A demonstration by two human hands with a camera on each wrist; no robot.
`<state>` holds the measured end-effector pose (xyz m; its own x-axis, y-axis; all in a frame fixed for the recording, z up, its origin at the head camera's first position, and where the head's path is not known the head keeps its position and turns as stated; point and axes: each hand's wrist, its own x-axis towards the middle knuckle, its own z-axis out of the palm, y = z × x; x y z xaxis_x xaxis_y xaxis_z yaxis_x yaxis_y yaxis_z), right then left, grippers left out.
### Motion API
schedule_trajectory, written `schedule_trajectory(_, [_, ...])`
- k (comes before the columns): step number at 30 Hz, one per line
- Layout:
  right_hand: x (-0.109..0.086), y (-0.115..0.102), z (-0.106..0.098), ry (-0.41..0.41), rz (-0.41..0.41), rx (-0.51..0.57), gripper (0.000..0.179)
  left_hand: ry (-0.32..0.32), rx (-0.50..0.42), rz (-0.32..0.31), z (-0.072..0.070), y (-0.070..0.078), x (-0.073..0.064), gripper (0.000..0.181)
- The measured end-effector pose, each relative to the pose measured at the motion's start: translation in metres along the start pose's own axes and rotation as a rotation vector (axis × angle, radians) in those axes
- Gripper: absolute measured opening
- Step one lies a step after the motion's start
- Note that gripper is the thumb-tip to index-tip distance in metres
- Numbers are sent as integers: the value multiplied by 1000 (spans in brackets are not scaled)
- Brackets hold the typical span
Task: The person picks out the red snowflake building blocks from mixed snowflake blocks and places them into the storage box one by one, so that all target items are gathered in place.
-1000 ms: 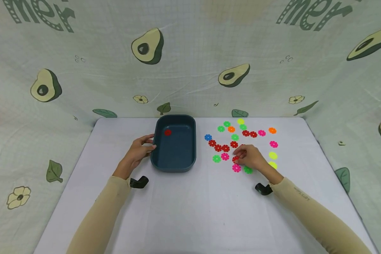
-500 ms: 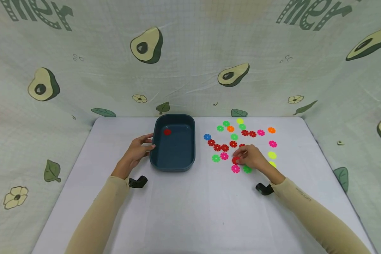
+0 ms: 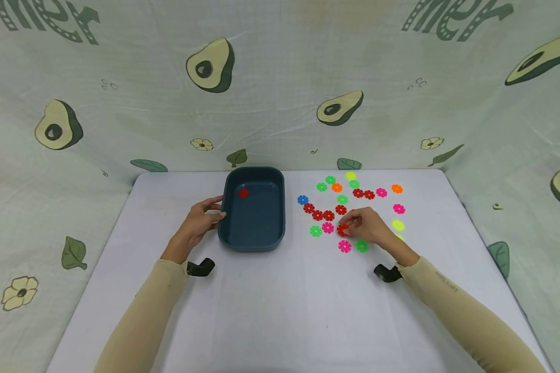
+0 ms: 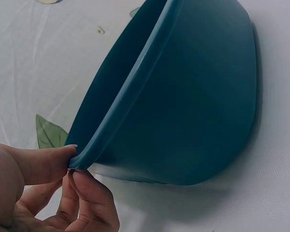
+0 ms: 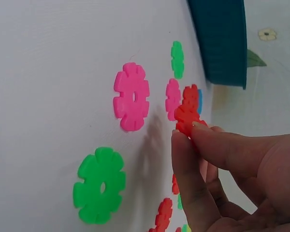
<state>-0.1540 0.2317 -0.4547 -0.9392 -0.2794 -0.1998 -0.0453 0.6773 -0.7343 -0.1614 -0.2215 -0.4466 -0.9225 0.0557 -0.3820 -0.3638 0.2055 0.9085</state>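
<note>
I'm pinching a red snowflake disc [image 5: 187, 115] in my right hand [image 3: 371, 228] while my left hand [image 3: 197, 226] is gripping the blue tray [image 3: 253, 241] rim; this light fingertip pinch could let the disc slip.

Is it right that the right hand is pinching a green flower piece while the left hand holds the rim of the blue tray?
Not quite: the piece pinched by the right hand is red, not green, as the right wrist view shows. The left hand does hold the blue tray's rim.

Left hand [image 3: 197, 225]: left of frame centre, thumb and fingers pinching. Right hand [image 3: 369, 227]: right of centre, fingertips pinched. Both forearms extend forward.
</note>
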Motion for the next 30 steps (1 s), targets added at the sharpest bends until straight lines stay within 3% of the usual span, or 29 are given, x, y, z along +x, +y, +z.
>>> schedule_trajectory(10, [5, -13, -2, -2, -52, 17, 19, -12, -1, 4, 0, 1, 0, 65])
schedule_trajectory(21, [13, -31, 2, -17, -20, 57, 22, -11, 1, 7, -1, -1, 0, 64])
schedule_trajectory(30, [22, -47, 4, -4, -64, 77, 21, -5, 1, 4, -1, -2, 0, 64])
